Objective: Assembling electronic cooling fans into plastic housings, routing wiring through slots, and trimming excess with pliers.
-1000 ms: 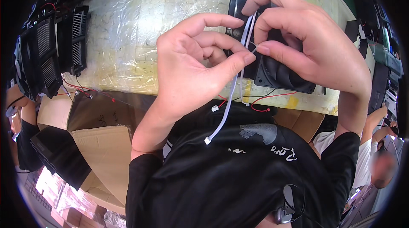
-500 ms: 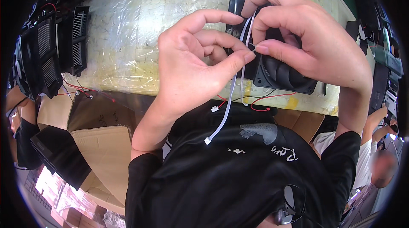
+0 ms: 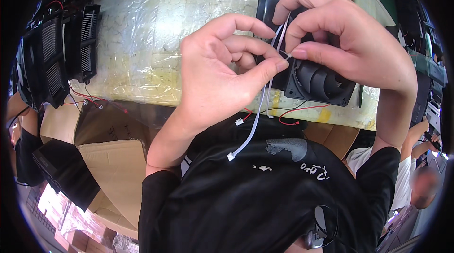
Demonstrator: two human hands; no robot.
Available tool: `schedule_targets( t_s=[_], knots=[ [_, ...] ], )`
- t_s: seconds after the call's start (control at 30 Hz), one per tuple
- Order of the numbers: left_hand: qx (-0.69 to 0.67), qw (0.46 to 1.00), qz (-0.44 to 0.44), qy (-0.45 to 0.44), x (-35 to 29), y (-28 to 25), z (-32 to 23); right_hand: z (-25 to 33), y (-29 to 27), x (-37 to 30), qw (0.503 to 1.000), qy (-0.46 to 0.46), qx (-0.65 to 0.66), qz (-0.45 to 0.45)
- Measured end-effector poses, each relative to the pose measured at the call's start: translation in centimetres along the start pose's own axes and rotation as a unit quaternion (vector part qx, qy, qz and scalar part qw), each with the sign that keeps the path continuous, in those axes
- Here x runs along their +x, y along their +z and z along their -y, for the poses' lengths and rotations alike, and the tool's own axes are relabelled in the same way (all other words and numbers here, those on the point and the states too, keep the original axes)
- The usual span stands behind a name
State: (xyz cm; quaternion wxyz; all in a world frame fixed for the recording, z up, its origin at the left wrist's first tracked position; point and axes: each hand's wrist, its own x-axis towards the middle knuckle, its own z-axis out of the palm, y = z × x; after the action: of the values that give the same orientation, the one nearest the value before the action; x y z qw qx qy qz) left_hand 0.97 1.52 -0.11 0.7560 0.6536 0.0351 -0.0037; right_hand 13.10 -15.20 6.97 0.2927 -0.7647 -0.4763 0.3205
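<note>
Above the near edge of the table, my left hand (image 3: 220, 75) and my right hand (image 3: 343, 40) meet fingertip to fingertip. Both pinch a tiny white connector (image 3: 289, 56), mostly covered by the thumbs and fingers. White flat cables (image 3: 263, 99) pass behind my left fingertips; one hangs toward me and ends in a white plug (image 3: 231, 156). Under my right hand lies a black cooling fan (image 3: 321, 82) in a square frame. It belongs to, or sits against, a black housing (image 3: 268, 4), largely hidden by my hands.
Red leads with a white plug (image 3: 239, 122) and a red plug (image 3: 296, 123) hang over the front edge. Black finned units (image 3: 49, 54) stand at the left on the plastic-covered table (image 3: 142, 30). An open cardboard box (image 3: 113, 158) sits below left. Other people (image 3: 406, 172) are at the sides.
Both hands have shifted slightly to the right, still pinched together. The fan and housing have moved slightly right too. A bit more of the connector shows between the fingertips.
</note>
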Motion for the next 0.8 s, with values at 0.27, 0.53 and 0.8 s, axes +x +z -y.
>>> schedule_targets(
  t_s=[0.27,0.53,0.8],
  knots=[
    [-0.030,0.999,0.003,-0.025,0.3,-1.0,0.5,1.4,1.3,-0.2,0.998,0.050,-0.003,-0.031],
    [-0.021,0.999,0.031,-0.010,0.3,0.0,-0.4,1.2,2.7,-1.2,0.989,-0.015,-0.091,-0.119],
    [0.055,0.992,0.068,0.089,0.2,-1.0,1.0,1.0,2.7,-1.7,0.993,-0.018,-0.049,-0.109]
  ],
)
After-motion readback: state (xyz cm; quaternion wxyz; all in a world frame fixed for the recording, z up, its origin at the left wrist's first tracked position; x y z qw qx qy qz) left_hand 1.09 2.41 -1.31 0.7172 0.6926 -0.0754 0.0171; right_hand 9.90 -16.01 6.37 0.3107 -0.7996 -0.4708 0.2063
